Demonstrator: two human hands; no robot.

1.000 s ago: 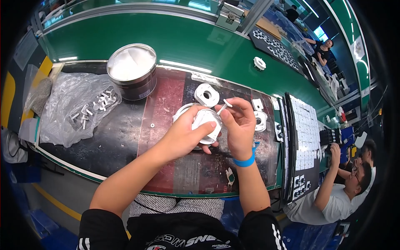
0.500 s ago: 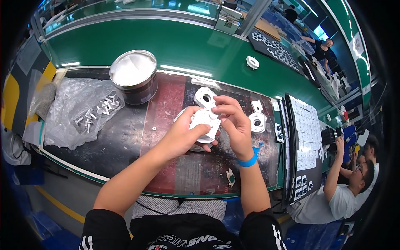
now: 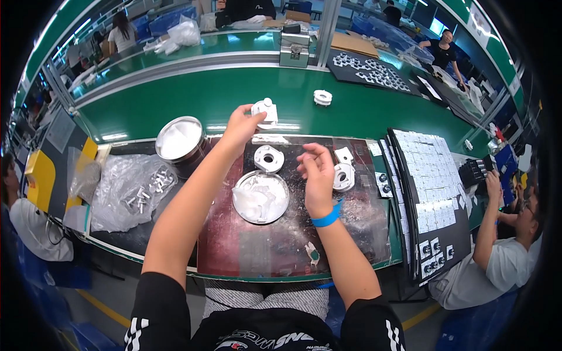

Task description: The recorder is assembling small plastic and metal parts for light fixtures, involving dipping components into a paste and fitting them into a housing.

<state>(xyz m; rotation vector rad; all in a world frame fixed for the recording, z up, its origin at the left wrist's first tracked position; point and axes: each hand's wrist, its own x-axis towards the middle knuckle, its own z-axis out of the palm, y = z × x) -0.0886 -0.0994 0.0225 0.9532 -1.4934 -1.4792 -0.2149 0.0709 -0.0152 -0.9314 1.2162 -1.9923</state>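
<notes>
Out over the green belt, my left hand [image 3: 240, 126] grips a white plastic housing [image 3: 270, 120] with a small round knob on its upper side. Above the mat, my right hand [image 3: 318, 178] is empty, its fingers loosely bent and apart. Between my arms lies a round shallow dish [image 3: 261, 223] with white paste [image 3: 268, 202] and a piece of clear film in it. Just behind the dish sits a white housing with a round hole [image 3: 277, 159]. Right of my right hand rest another holed housing [image 3: 350, 172] and a small white plate [image 3: 343, 154].
A tin [image 3: 193, 162] of white paste stands at the left, beside a clear plastic bag [image 3: 114, 202] holding small white pegs. Stacked black boards with white cards [image 3: 430, 175] fill the right side. One white part [image 3: 322, 97] lies on the green belt [image 3: 216, 102]. Co-workers sit nearby.
My left hand has carried the white housing away from my right hand, forward over the belt. The right hand has let go, uncovering the dish of paste. The view has tilted up.
</notes>
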